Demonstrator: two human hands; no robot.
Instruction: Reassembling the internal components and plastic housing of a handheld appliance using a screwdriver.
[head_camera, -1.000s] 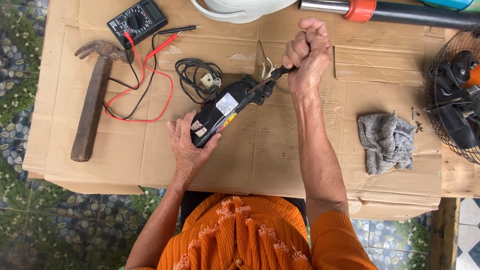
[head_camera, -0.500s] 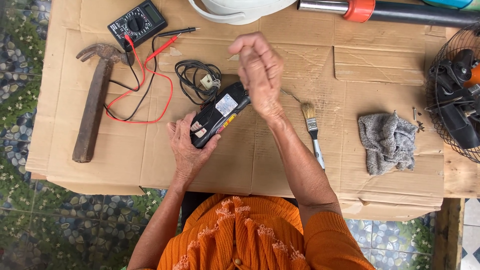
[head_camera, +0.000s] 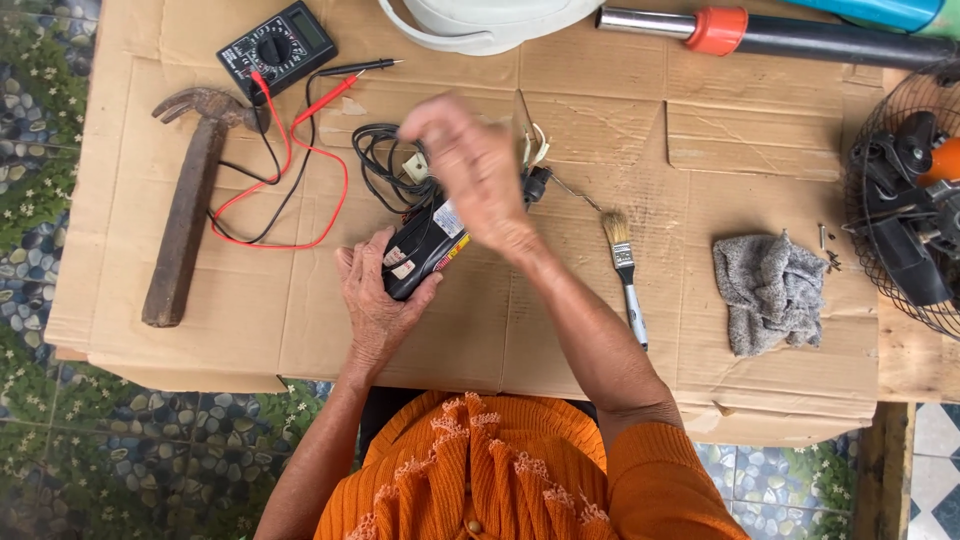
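A: Where does the black device (head_camera: 425, 245) lie?

B: On the cardboard sheet (head_camera: 560, 330) near its middle, tilted, with labels on its upper face and a coil of black cable (head_camera: 385, 165) just behind it. The left hand (head_camera: 375, 300) cups its near end, fingers wrapped against the casing.

A: What differs from half a second ago?

B: The right hand (head_camera: 470, 165) has moved left and now hovers above the device's far end; it is motion-blurred. The paintbrush (head_camera: 625, 270), the device and the left hand lie where they lay then.

A: Pose of the right hand?

B: Forearm crossing the sheet diagonally, wrist bent, back of the hand upward. Blur hides the fingers, so whether they pinch anything cannot be told.

A: Surrounding materials?

B: Creased brown cardboard; a hammer (head_camera: 185, 215) with rusty head and wooden handle at left; a black multimeter (head_camera: 278, 48) with red and black leads; a nubby grey cloth (head_camera: 770, 290) at right, beside a wire fan guard (head_camera: 900, 200). The brush has pale bristles and a metal handle.
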